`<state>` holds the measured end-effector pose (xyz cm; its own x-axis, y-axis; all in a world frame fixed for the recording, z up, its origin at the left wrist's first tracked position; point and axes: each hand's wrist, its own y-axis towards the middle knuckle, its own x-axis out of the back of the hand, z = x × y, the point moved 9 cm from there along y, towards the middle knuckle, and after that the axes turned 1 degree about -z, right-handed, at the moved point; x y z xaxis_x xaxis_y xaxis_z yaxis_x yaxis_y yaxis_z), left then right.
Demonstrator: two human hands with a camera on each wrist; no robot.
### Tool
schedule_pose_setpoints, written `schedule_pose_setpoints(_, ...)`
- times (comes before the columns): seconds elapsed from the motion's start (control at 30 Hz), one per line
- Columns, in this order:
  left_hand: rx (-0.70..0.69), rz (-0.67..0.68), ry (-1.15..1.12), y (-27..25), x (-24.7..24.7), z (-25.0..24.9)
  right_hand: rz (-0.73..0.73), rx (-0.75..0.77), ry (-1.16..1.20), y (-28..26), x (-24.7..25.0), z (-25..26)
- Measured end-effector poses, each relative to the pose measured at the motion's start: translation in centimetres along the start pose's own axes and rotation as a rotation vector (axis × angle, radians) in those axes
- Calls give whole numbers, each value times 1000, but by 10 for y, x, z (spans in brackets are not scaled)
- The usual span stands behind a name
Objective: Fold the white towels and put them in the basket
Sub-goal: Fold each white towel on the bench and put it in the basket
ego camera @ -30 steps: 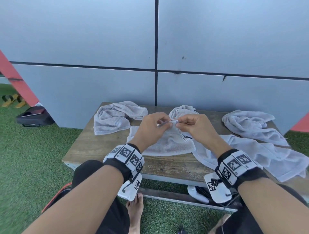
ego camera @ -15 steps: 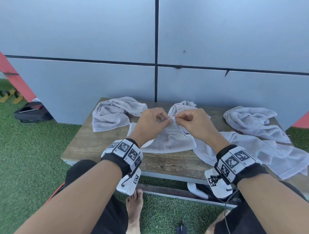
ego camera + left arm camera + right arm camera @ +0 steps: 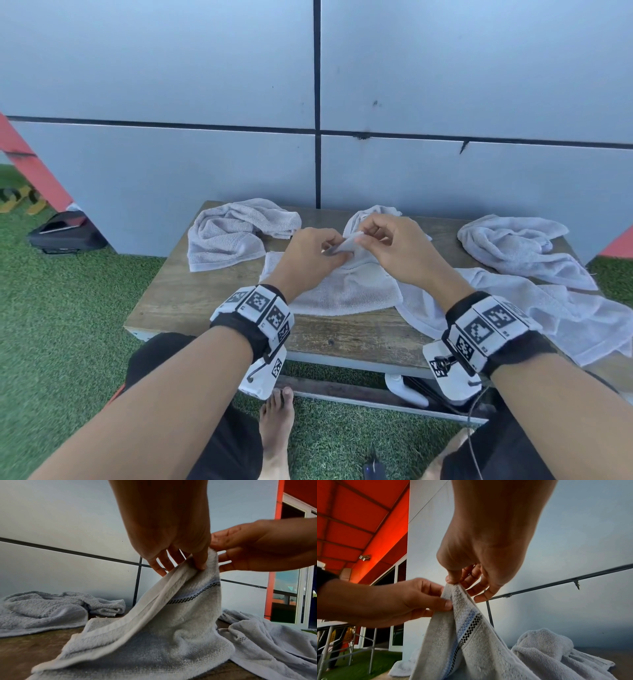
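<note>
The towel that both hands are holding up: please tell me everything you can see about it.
The held towel is white terry cloth with a flat hem and a woven band of blue and dark checks near one end. The left hand and the right hand pinch its top edge close together, lifting that end into a peak. The rest drapes onto the wooden table, unfolded, beside other crumpled towels.

White towel [image 3: 180, 635] of nubby, matt terry cloth with a flat woven hem and a smooth band of blue and black checks. Tabletop [image 3: 178, 294] of worn, matt brown wood with visible grain. Wall [image 3: 171, 68] of smooth grey panels. Ground of rough green artificial grass [image 3: 61, 325].
</note>
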<state>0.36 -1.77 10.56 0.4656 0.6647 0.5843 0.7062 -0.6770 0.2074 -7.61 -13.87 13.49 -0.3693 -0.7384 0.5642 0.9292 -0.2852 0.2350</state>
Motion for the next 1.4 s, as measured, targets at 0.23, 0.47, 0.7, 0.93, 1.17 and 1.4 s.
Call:
schedule_pose_setpoints(0.23, 44, 5, 190, 0, 27, 21, -208, 18, 35, 7, 54, 4)
schedule_pose_setpoints(0.47, 122, 13, 233, -4, 72, 36, -404, -72, 3, 12, 104, -14)
schedule_pose_setpoints(0.7, 63, -11, 245, -12, 109, 26, -527, -169, 46, 1, 128, -31)
schedule_pose_setpoints(0.93, 87, -2, 271, -19, 131, 8, -521, -164, -48, -14, 142, -15)
schedule_pose_setpoints(1.17, 70, -88, 124, -25, 157, -18, -504, -164, -109, -19, 155, 2)
schedule_pose_setpoints(1.4, 48, -113, 199, -15, 169, -20, -463, -206, -136, -7, 155, 7)
